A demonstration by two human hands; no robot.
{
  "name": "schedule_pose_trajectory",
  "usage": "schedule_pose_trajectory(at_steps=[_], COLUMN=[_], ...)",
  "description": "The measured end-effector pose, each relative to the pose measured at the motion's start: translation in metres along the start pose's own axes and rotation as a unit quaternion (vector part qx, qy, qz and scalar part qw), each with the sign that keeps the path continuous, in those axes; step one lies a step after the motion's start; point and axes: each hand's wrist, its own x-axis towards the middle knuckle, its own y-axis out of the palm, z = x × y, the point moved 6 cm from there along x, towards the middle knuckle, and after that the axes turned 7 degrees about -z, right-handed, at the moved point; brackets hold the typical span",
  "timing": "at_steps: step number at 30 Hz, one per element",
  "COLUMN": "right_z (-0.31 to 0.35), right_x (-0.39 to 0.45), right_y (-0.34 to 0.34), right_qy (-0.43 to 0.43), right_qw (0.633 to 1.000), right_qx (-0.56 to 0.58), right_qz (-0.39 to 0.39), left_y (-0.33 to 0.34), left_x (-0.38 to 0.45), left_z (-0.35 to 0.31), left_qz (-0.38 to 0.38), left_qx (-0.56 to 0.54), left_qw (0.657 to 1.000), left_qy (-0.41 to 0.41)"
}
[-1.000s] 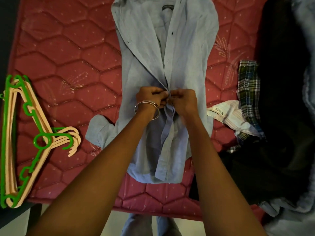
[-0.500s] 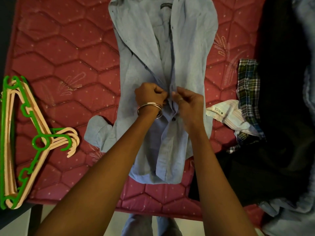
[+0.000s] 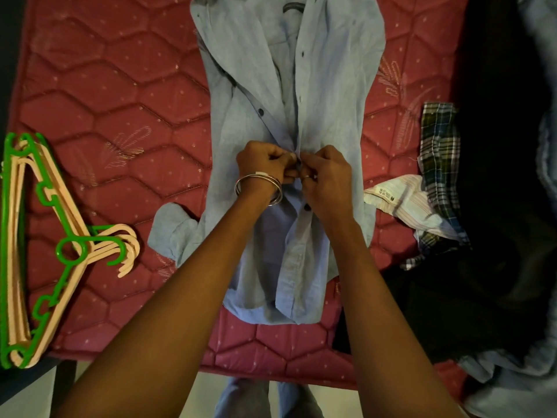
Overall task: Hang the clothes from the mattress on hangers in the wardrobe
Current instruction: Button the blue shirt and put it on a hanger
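Pale-blue cotton, my shirt (image 3: 289,122) lies flat on the quilted red mattress (image 3: 120,101); my left hand (image 3: 262,164) and right hand (image 3: 327,179) pinch its placket mid-front around a button. It looks soft, light and limp, best lifted at the shoulders. Stiff plastic hangers (image 3: 45,236) lie left of the shirt, crumpled clothes (image 3: 440,152) right.

- The person's left hand (image 3: 262,159) is curled into a loose fist, knuckles up, its thumb and fingertips pinching the front edge of the pale blue button-up cotton shirt (image 3: 331,95).
- Thin silver metal bangles (image 3: 259,187) circle the left wrist.
- The right hand (image 3: 327,173) is curled likewise and pinches the opposite shirt edge; a ring shows on one finger.
- The two hands meet fingertip to fingertip.
- Both bare forearms reach forward from the lower edge of view, converging towards the hands.
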Motion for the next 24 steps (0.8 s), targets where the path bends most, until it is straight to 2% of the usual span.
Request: schedule_pose_trajectory(at_steps=[4,6,8,10,11,15,18,24], right_z=[-0.001,-0.007,-0.017,-0.024,-0.025,-0.027,-0.03,-0.024], right_x=[0.001,0.001,-0.001,-0.002,-0.001,0.005,0.005,0.006], right_y=[-0.001,0.005,0.014,0.017,0.015,0.009,0.013,0.009], right_qy=[0.047,0.09,0.168,0.23,0.242,0.245,0.255,0.208], right_qw=[0.997,0.987,0.958,0.925,0.92,0.925,0.915,0.944], right_qx=[0.055,0.118,0.201,0.272,0.281,0.279,0.296,0.243], right_qz=[0.019,0.063,0.115,0.13,0.125,0.083,0.098,0.078], left_y=[-0.001,-0.002,-0.004,-0.005,-0.004,-0.002,-0.003,-0.004], left_x=[0.001,0.003,0.005,0.006,0.006,0.007,0.008,0.008], left_z=[0.007,0.012,0.012,0.011,0.01,0.0,-0.005,-0.009], left_qz=[-0.011,-0.024,-0.041,-0.045,-0.042,-0.02,-0.013,0.004], left_qx=[-0.043,-0.065,-0.064,-0.059,-0.056,0.0,0.034,0.046], left_qw=[0.998,0.996,0.996,0.996,0.996,1.0,0.999,0.999], left_qy=[-0.037,-0.055,-0.054,-0.05,-0.049,-0.006,0.01,0.007])
